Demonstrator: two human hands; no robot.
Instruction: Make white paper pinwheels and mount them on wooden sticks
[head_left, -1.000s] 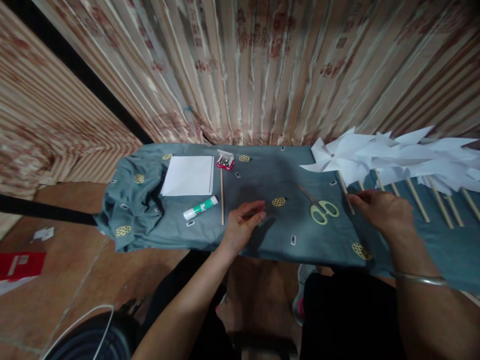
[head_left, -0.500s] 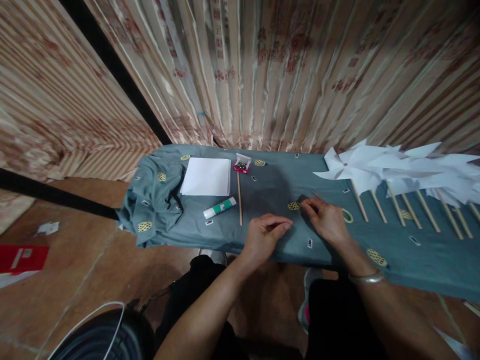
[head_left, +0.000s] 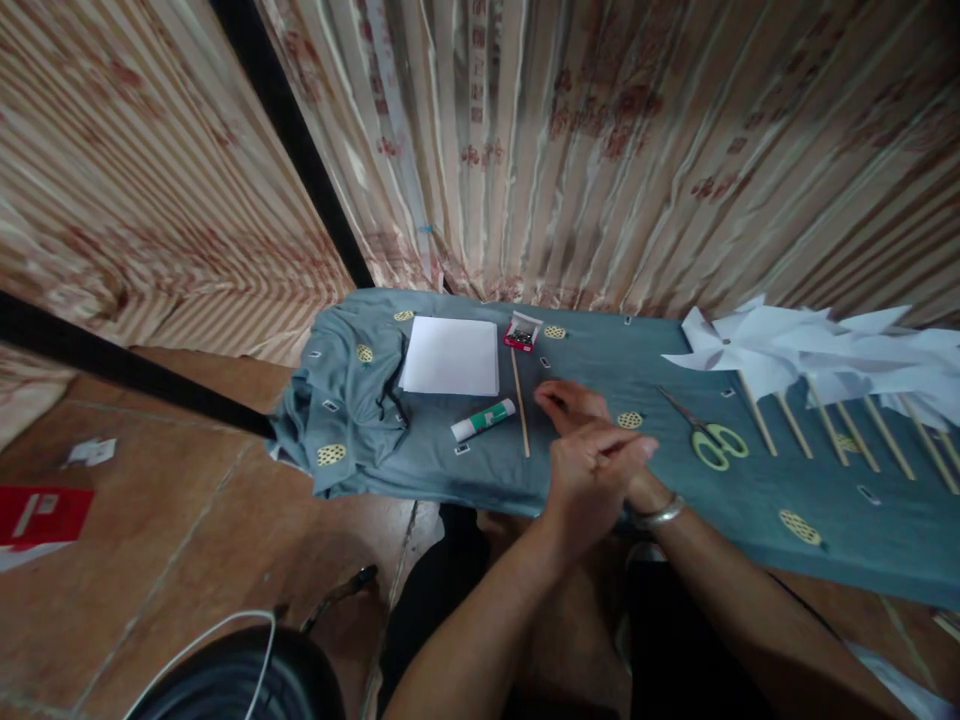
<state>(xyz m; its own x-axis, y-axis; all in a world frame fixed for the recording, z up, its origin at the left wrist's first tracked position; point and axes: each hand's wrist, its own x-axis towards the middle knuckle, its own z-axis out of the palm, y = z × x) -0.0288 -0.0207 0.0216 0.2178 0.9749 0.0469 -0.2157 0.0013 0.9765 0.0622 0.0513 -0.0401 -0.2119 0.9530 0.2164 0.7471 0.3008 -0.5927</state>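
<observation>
My left hand is raised over the front edge of the cloth, fingers curled and thumb pressed against them; whatever it pinches is hidden. Behind it, my right hand crosses to the left, a silver bangle on its wrist. Its fingers are bent and slightly apart, with no object visible in them, just right of a thin wooden stick. The top of that stick meets a small red open box of small dark items. A glue stick lies left of the stick. Scissors with green handles lie to the right.
A stack of white paper is on the grey-blue patterned cloth, which is bunched up at the left. Several white paper pinwheels on wooden sticks lie at the right. A striped curtain hangs behind the table. A black pole stands at left.
My right hand has moved left from beside the scissors, leaving them lying on the cloth, and now passes behind my left hand. The view has turned slightly left.
</observation>
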